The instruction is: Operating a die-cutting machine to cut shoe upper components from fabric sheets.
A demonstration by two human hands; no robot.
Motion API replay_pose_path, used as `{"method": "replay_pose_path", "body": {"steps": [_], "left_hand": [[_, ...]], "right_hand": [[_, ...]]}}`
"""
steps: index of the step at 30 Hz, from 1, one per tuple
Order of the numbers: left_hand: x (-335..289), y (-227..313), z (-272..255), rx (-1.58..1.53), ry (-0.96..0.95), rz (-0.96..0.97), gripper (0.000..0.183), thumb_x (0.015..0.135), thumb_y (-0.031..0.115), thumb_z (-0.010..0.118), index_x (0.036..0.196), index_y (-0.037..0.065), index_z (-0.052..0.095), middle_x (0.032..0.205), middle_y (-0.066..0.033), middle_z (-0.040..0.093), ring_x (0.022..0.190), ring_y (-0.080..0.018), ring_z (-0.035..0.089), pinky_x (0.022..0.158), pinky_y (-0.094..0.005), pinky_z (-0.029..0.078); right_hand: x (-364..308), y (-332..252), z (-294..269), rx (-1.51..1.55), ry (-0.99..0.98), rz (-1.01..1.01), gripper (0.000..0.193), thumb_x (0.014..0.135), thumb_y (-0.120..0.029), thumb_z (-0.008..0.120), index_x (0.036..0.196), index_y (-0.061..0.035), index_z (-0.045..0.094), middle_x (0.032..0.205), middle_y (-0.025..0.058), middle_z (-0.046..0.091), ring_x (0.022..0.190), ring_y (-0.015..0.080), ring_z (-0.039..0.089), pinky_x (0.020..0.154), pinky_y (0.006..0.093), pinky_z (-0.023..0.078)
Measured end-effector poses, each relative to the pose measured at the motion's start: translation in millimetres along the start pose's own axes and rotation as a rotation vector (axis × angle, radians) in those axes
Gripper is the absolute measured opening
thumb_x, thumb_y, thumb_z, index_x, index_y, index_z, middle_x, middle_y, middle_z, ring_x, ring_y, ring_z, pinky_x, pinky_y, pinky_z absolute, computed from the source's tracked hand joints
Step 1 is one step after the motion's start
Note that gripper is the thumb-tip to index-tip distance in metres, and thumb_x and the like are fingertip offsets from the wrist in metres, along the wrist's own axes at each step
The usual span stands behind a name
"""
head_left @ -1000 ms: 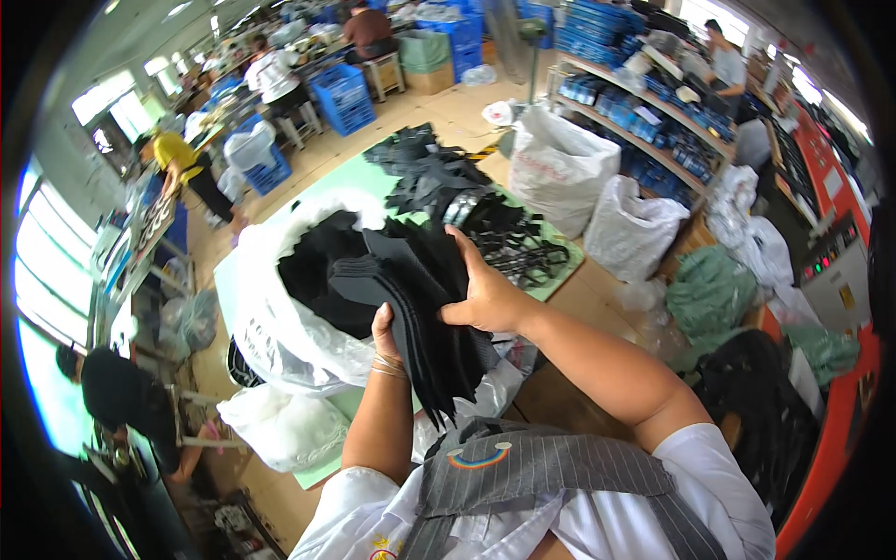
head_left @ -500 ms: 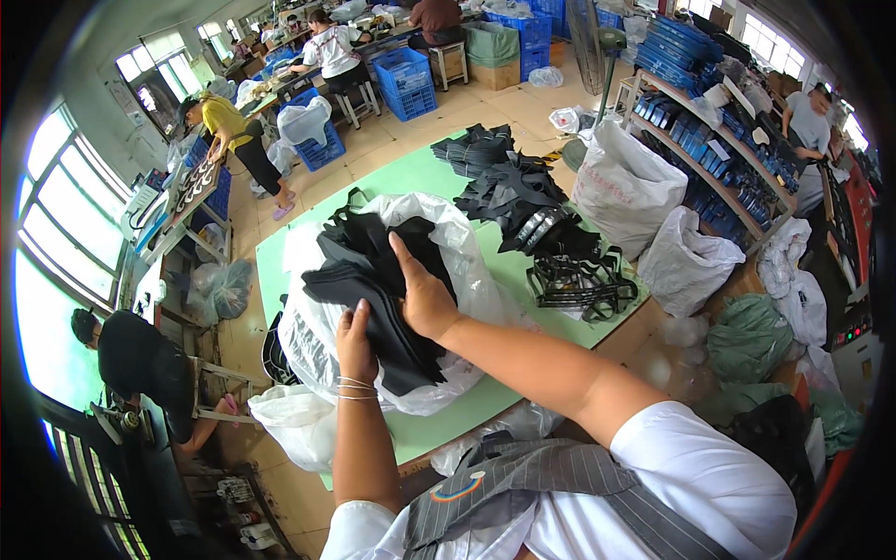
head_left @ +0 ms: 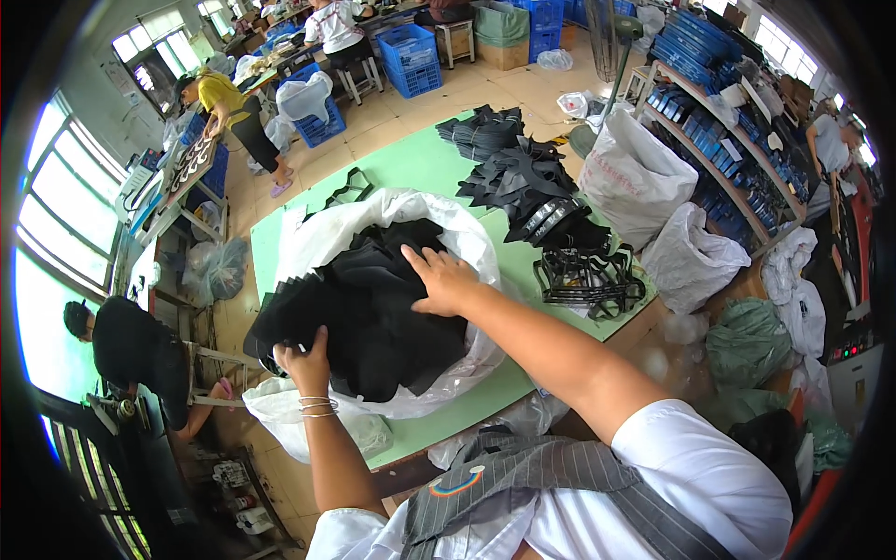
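A white plastic bag (head_left: 471, 238) with its mouth wide lies on the green tabletop, full of flat black fabric-like pieces (head_left: 401, 327). At its left side my left hand (head_left: 305, 362) grips a stack of black pieces (head_left: 289, 322) by the near edge, thumb on top; the stack juts out over the bag's rim. My right hand (head_left: 442, 282) rests on the black pieces inside the bag, fingers spread, gripping nothing that I can see.
Piles of dark cut pieces (head_left: 518, 182) and black strap-like frames (head_left: 588, 280) lie at the table's right (head_left: 373, 182). White sacks (head_left: 639, 177) stand beyond it, near a shelf of blue items (head_left: 719, 159). A small white bag (head_left: 289, 420) hangs at the near left. Several people work around.
My left hand has moved left and down with a stack of black pieces, away from my right hand. My right hand has shifted slightly right, off the stack, onto the pieces in the bag.
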State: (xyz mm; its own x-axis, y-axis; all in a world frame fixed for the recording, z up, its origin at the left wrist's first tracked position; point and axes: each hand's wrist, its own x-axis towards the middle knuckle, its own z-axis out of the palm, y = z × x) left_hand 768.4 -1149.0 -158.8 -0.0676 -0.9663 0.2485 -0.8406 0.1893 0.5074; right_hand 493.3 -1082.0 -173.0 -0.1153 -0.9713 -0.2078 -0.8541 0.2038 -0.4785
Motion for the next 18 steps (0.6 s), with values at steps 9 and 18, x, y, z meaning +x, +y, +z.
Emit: {"method": "replay_pose_path", "body": {"steps": [9, 18], "left_hand": [[22, -46, 30, 0.154, 0.078, 0.388, 0.043, 0.082, 0.038, 0.069, 0.083, -0.005, 0.068, 0.081, -0.0228, 0.063, 0.086, -0.0409, 0.057, 0.077, -0.0462, 0.046], [226, 20, -127, -1.271, 0.033, -0.162, 0.031, 0.088, 0.016, 0.062, 0.112, -0.004, 0.062, 0.104, -0.0098, 0.065, 0.095, -0.0168, 0.064, 0.085, -0.0310, 0.052]], "right_hand": [[-10, 59, -54, -0.024, 0.570, 0.421, 0.095, 0.076, -0.047, 0.070, 0.144, -0.0023, 0.021, 0.130, 0.0221, 0.048, 0.122, 0.0380, 0.045, 0.102, 0.0431, 0.038], [36, 92, -182, 0.378, 0.524, 0.137, 0.030, 0.083, -0.029, 0.063, 0.092, -0.0005, 0.066, 0.090, 0.0235, 0.066, 0.086, 0.0392, 0.064, 0.075, 0.0448, 0.050]]}}
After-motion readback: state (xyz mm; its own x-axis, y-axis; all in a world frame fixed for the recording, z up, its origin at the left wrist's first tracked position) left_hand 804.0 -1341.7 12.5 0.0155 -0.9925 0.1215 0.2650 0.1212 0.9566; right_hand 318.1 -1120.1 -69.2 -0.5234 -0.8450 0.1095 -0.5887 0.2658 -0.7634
